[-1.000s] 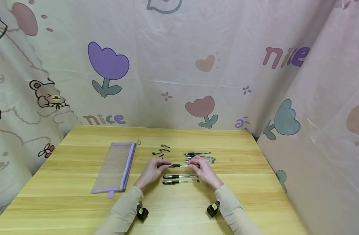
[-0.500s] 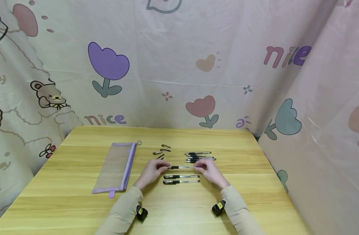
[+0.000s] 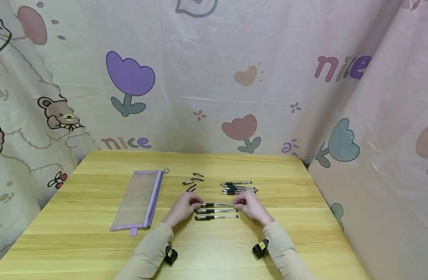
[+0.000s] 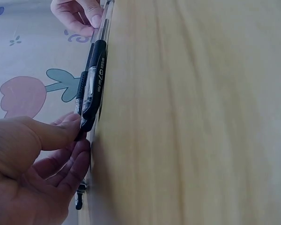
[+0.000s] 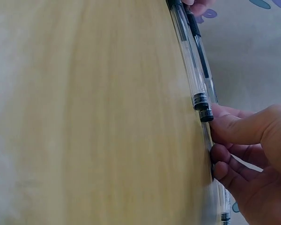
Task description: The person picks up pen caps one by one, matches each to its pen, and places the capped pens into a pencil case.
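Both hands hold one gel pen [image 3: 216,204] level at its two ends, close to the tabletop. My left hand [image 3: 183,208] pinches its capped end between thumb and fingers. At the clear barrel end, my right hand [image 3: 251,206] does the same. Nearer to me lie two more black-capped gel pens, a middle pen [image 3: 217,211] and a front pen [image 3: 216,217], parallel to the held one. In the left wrist view the front pen's black cap and grip [image 4: 98,75] partly cover the others. Dark barrel ends [image 5: 200,101] overlap beside my right fingers in the right wrist view.
Small black pen caps [image 3: 191,189] lie behind my left hand. Several uncapped pens [image 3: 238,189] are grouped behind my right hand. A mesh zip pouch with lilac edges [image 3: 137,200] lies flat on the left of the wooden table [image 3: 214,256]. A printed curtain [image 3: 186,77] hangs behind.
My right hand has moved right, out to the pen's end. Then both hands have brought the held pen toward me, close beside the two lying pens.
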The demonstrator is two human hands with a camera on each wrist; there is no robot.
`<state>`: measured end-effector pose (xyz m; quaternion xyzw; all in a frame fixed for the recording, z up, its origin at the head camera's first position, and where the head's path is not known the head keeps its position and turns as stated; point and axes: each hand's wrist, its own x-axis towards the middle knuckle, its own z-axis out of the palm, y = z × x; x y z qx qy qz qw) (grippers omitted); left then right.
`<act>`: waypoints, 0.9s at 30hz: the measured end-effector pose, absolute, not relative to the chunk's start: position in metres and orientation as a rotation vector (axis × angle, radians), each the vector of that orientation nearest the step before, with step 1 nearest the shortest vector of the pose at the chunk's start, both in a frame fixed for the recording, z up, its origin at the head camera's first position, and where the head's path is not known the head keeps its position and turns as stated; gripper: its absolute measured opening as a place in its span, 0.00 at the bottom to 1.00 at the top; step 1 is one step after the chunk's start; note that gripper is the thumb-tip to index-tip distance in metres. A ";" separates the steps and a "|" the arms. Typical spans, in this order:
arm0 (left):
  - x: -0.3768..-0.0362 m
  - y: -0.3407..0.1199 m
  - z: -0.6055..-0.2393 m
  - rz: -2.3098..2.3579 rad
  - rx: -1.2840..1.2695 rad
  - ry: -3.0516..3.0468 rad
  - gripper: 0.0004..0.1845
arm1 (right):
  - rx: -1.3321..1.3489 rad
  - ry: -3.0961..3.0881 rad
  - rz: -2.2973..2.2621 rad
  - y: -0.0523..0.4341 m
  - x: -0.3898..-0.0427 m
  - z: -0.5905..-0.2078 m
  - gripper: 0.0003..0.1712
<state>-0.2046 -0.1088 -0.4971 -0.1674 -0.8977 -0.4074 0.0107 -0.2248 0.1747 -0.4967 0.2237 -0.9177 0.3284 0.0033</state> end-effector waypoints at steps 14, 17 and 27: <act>-0.203 -0.110 -0.495 -1.281 -0.520 -2.824 0.06 | 0.763 -2.881 1.063 0.177 -0.225 -0.498 0.04; -0.202 -0.110 -0.496 -1.285 -0.523 -2.826 0.07 | 0.771 -2.876 1.121 0.178 -0.226 -0.498 0.05; -0.202 -0.112 -0.497 -1.331 -0.384 -2.765 0.10 | 0.472 -2.755 1.279 0.189 -0.237 -0.494 0.09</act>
